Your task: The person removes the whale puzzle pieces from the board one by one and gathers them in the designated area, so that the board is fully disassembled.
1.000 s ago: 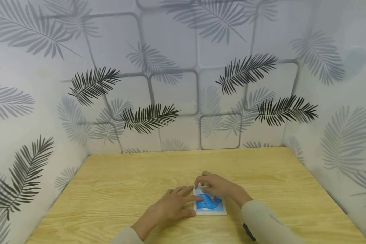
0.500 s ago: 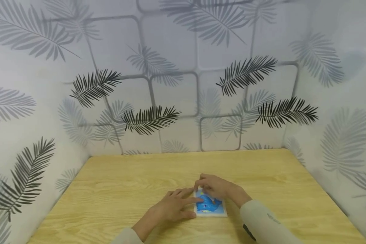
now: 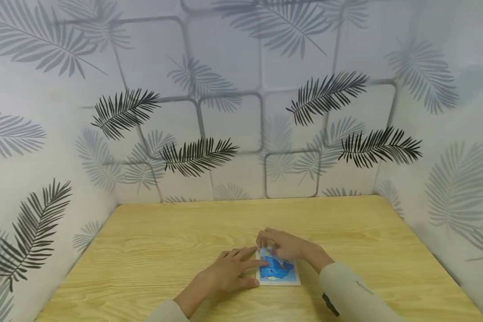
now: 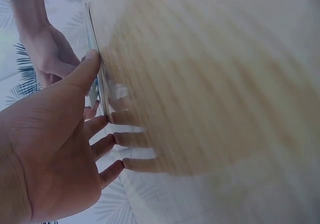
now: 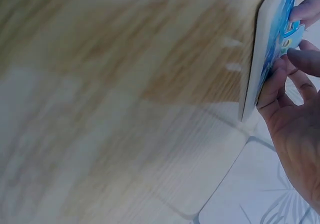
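Note:
A small white-edged board puzzle (image 3: 279, 282) with a blue whale picture lies flat on the wooden table. My left hand (image 3: 228, 271) reaches in from its left: the index finger lies straight over the picture, the thumb is at the near left corner, and the other fingertips rest by the far left corner. Over the puzzle's far part, my right hand (image 3: 286, 245) bends its fingers downward. In the right wrist view it pinches a light blue puzzle piece (image 5: 294, 38), tilted up from the board. The right palm hides the puzzle's far right part in the head view.
The wooden table (image 3: 177, 237) runs back to a wall (image 3: 233, 120) patterned with grey and black leaves. Similar walls stand at both sides. A dark band (image 3: 330, 305) shows beneath the right sleeve.
Both hands and the board stay nearly in place. The right fingers shift slightly, and more of the light blue piece shows beneath them. The head view bobs a little.

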Tool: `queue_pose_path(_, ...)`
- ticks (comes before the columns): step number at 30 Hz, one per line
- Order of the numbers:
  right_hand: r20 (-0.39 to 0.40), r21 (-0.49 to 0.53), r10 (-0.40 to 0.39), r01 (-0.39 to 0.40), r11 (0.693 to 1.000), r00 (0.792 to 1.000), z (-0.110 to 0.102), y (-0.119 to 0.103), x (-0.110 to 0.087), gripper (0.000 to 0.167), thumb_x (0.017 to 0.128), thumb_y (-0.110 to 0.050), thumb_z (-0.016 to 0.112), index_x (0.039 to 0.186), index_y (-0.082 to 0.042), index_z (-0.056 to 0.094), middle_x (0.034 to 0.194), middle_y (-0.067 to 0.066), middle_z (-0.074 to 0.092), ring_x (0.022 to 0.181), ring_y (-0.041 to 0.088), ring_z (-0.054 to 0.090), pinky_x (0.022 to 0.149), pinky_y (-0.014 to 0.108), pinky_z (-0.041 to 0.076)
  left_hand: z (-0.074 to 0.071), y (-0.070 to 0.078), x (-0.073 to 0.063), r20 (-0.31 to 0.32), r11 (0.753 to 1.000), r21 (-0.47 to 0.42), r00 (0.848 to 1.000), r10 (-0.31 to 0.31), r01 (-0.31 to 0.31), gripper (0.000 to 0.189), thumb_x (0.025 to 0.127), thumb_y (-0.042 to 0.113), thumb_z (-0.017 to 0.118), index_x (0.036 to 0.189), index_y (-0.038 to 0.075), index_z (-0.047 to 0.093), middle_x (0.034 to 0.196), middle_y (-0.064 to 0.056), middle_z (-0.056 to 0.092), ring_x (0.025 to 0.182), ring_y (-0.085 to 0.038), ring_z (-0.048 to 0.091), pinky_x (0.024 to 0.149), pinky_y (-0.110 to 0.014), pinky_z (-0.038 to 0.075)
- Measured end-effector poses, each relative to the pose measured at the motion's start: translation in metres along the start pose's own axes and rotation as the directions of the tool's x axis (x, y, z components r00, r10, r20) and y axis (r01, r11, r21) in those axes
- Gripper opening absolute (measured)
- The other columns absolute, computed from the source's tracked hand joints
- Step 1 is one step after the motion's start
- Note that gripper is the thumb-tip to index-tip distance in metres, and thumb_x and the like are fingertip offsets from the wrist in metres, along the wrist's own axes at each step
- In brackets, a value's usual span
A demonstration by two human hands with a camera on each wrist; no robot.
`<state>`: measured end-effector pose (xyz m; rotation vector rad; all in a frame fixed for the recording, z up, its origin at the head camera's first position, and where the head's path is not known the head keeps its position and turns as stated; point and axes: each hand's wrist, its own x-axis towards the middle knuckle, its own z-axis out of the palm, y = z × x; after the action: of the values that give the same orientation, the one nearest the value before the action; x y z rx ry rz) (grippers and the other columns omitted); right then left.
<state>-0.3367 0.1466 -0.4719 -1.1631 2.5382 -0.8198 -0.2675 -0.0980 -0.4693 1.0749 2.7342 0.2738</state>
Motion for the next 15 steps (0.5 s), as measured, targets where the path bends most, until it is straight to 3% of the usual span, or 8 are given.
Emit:
queue_pose_path(8, -0.001, 0.118, 0.063, -0.062, 0.991, 0.998, 0.0001, 0.0006, -0.0031, 0.037, 0.091, 0.003, 0.068, 0.121, -0.017, 0.059, 0.116, 0.002, 0.059, 0.098, 0.02, 0.059, 0.084, 0.042, 0.052, -0.0026, 0.0024, -0.0011, 0.004, 1.0, -0.014, 1.0, -0.009, 0.009, 0.057, 0.104, 0.055, 0.054, 0.158, 0.043, 0.041, 0.171, -0.007, 0.026, 0.153, -0.038, 0.031, 0.117, -0.064, 0.03)
queue_pose_path(15, -0.032, 0.214, 0.15, -0.14, 0.967, 0.988, 0.0034, -0.0028, -0.0072, 0.031, 0.09, 0.002, 0.077, 0.113, -0.013, 0.062, 0.119, 0.006, 0.06, 0.083, 0.017, 0.065, 0.075, 0.036, 0.056, -0.0017, 0.004, -0.0015, -0.004, 1.0, -0.019, 1.0, -0.002, 0.001, 0.057, 0.104, 0.054, 0.055, 0.158, 0.04, 0.043, 0.17, -0.009, 0.028, 0.152, -0.039, 0.032, 0.117, -0.064, 0.03)
